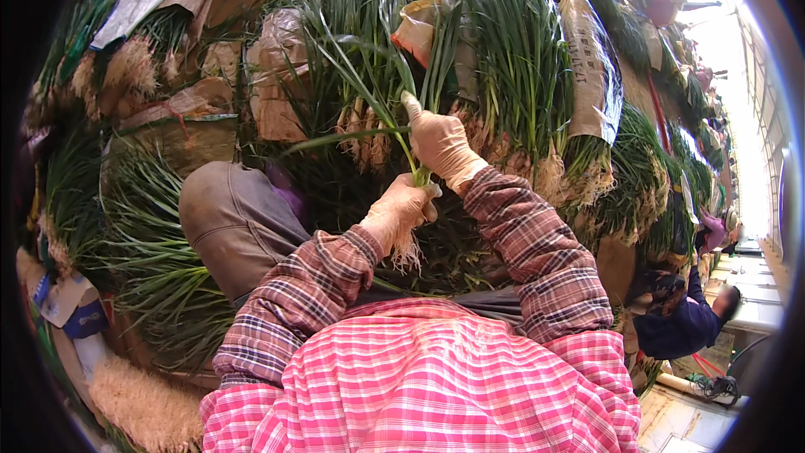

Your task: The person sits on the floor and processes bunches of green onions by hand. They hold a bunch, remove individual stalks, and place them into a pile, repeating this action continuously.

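In front of my torso, my left hand, in a thin pale glove, grips a small bunch of green garlic low on the stalks. Its pale roots hang below that fist. Just above, my gloved right hand closes around the upper stalks and leaves, thumb pointing up. A long leaf sticks out leftward from this hand, and other leaves rise beyond it. Behind the hands stand bundles of green garlic with their roots downward. Loose leaf trimmings lie below, between my knees.
A printed paper sack wraps a bundle at the right. More green garlic lies beside my bent knee. Sacking and root-end bundles fill the left. A person in dark clothing sits at the far right.
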The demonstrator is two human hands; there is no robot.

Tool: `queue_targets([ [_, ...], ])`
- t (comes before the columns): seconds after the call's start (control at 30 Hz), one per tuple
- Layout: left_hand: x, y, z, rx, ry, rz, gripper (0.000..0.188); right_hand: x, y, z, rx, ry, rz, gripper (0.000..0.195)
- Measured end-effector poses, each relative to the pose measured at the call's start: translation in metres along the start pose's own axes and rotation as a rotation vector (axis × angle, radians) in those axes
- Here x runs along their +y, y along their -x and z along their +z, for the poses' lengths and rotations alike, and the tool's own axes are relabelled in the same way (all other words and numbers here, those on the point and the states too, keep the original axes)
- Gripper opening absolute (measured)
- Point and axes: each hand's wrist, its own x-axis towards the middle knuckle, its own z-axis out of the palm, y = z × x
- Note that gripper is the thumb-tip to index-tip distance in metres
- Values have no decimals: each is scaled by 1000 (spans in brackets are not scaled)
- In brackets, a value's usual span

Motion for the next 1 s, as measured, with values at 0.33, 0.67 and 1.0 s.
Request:
queue_targets([
  [0.33,14,38,-11,-439,465,152,33,58,34,-18,391,-1487,742,24],
  [0.67,32,71,7,-502,457,272,24,55,151,-26,-393,-683,652,34],
  [1.0,42,52,8,-310,285,341,31,137,124,-65,-120,-70,947,51],
])
